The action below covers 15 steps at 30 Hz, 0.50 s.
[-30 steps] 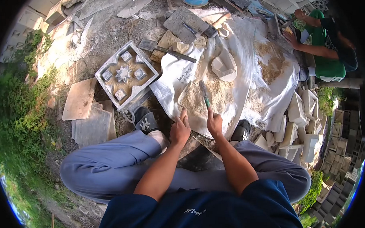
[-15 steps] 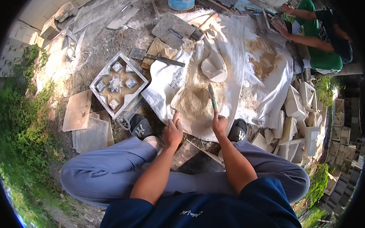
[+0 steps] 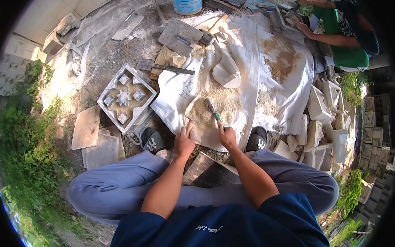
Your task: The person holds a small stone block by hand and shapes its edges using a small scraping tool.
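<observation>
My left hand [image 3: 184,141] is closed around a short wooden handle [image 3: 189,127]; its far end reaches the near left edge of the sandy powder heap, and its kind is unclear. My right hand [image 3: 227,137] grips a narrow trowel [image 3: 213,109] with a green handle and a flat grey blade. That blade lies over the sandy powder [image 3: 201,113], which is spread on a white woven sack [image 3: 174,87]. Beyond the heap sits a broken pale bowl-like piece [image 3: 226,73]. To the left, a square mould [image 3: 134,112] with a raised star pattern holds sandy material.
A hammer-like tool [image 3: 173,69] and a plastering float [image 3: 180,36] lie ahead. A blue bucket [image 3: 187,4] stands at the back. Flat tiles [image 3: 86,126] lie left, stacked pale blocks [image 3: 321,104] right. Another person [image 3: 346,31] works at the upper right.
My right hand has moved left and slightly down, bringing the trowel blade from beside the broken piece onto the powder. My left hand stays near the heap. The view has shifted slightly.
</observation>
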Motion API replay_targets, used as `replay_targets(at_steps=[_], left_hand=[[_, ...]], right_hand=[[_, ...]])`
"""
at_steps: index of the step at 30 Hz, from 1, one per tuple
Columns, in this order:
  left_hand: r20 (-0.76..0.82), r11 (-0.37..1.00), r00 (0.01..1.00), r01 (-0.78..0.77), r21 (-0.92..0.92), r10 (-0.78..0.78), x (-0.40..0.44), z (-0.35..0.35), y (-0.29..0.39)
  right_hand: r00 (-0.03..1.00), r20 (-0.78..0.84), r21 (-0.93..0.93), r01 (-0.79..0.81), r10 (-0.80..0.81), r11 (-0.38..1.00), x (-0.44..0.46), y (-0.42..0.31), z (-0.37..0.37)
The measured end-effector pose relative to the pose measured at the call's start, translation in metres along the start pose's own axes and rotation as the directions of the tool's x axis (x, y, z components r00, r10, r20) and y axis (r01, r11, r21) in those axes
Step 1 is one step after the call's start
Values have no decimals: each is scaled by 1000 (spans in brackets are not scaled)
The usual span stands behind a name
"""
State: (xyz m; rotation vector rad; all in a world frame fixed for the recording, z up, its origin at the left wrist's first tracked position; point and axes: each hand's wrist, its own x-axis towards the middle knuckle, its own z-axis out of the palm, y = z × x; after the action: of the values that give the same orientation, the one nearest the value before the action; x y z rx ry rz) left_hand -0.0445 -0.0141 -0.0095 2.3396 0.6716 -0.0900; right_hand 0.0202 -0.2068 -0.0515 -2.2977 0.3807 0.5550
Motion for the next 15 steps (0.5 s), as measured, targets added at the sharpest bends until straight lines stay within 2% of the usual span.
replay_targets(at_steps=[3, 5, 7, 10, 12, 14, 15], left_hand=[[53, 1000, 998, 24, 1, -24, -9, -15, 6], [69, 997, 995, 71, -1, -71, -12, -15, 8], [-16, 997, 997, 72, -36, -73, -10, -8, 8], [-27, 1000, 999, 19, -14, -19, -11, -9, 8], [-26, 1000, 1000, 5, -7, -5, -14, -6, 6], [-23, 1000, 1000, -10, 3, 10, -17, 0, 4], [-37, 1000, 999, 0, 26, 1, -18, 3, 5]], right_hand=[[998, 14, 61, 62, -63, 996, 5, -3, -17], [997, -77, 108, 26, -18, 994, 3, -11, -25], [980, -196, 183, -4, 40, 983, 1, -11, -20], [984, -173, 225, -6, 46, 974, -5, -12, -28], [988, -154, 258, 38, 2, 965, -9, -14, -27], [984, -108, 373, 170, -139, 912, -9, -18, -20], [986, -107, 367, 160, -129, 916, -13, -22, -15]])
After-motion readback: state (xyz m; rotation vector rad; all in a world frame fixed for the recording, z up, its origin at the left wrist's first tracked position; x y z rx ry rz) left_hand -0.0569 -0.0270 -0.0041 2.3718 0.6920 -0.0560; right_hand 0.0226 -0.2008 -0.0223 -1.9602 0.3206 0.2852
